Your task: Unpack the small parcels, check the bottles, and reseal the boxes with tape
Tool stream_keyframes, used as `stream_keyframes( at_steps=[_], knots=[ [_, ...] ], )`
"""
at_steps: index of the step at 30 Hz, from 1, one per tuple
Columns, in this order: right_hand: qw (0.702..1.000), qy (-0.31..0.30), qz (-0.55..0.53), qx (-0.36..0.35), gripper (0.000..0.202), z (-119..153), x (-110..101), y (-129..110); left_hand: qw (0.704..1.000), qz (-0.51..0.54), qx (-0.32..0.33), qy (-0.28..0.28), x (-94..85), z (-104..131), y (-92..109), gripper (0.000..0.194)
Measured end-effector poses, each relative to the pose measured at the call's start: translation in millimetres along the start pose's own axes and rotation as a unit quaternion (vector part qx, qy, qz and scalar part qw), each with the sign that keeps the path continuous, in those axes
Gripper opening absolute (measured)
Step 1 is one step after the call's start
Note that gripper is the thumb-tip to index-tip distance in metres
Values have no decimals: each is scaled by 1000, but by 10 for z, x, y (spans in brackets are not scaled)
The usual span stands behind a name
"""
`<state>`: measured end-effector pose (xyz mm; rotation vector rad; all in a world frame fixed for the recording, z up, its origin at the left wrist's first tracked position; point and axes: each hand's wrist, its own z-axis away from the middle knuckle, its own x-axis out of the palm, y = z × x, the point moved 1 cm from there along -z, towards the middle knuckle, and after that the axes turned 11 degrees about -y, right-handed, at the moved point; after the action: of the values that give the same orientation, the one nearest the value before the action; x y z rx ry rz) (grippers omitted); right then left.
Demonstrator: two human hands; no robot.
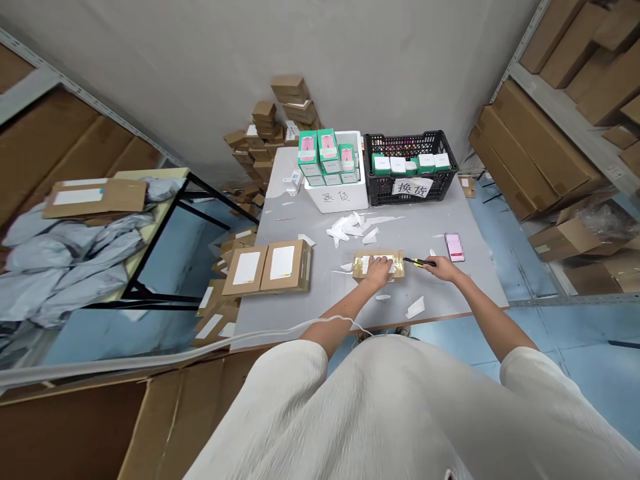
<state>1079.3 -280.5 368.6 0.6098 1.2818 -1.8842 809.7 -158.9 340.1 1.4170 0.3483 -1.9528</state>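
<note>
My left hand (379, 271) lies on top of a small taped cardboard box (358, 263) with a white label, its fingers spread out and pressing down. Just right of the box, my right hand (442, 268) is closed around a black and yellow utility knife (420, 262). The knife points left, its tip at the box's right end; whether it touches cannot be made out. A pink phone-like item (455, 247) lies beyond my right hand. Torn white paper scraps (345, 228) are scattered behind the box and in front of it.
Two labelled cardboard boxes (287, 265) stand at the table's left. At the back are a white bin (334, 198) with green boxes and a black crate (410, 188) with more boxes. A white cable (300, 327) crosses the front edge. Stacked cartons (545, 143) fill the right side.
</note>
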Motion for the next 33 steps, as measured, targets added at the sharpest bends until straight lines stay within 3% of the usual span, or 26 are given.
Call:
stream_keyframes(
  at_steps=[8,14,19,23,33],
  knots=[
    [995,-65,77,-18,32,-240,-48,50,999,-25,-7,21,79,124,85,54],
    [984,-71,161,-28,30,-459,-52,-41,999,-23,4,26,127,194,70,58],
    [993,-119,15,-14,31,-384,-14,-48,1000,-16,-3,23,103,197,54,58],
    [980,-164,-111,1,41,-252,81,93,1000,-5,-4,21,92,192,53,59],
    [968,-131,-214,-32,43,-201,424,194,1000,-8,-4,12,54,188,61,58]
  ],
)
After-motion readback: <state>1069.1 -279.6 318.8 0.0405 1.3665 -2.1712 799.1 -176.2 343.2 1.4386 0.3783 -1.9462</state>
